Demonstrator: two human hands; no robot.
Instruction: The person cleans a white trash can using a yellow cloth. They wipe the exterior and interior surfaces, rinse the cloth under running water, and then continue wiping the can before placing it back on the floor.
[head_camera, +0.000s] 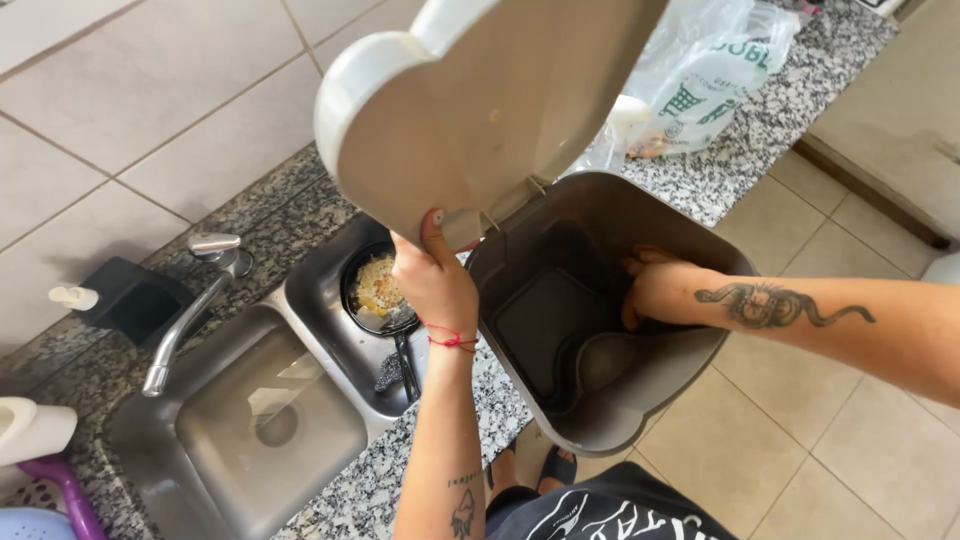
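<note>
head view showed left hand (432, 285) gripping the bin lid (470, 110) up, right hand (655, 285) deep in the bin (640, 400), grip hidden; keep lid high.

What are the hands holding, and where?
The left hand grips the grey bin lid by its front edge. The right hand is down inside the bin; what it holds cannot be told.

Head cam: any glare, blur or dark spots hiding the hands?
Head view: even daylight, sharp, no motion blur. Left hand on the bin lid is clear. Right hand reaches into the grey bin, whose shaded inside hides the fingers, so what it holds cannot be told. Mild sheen on the sink and the plastic bag. Wide-angle stretch at the edges.
</note>
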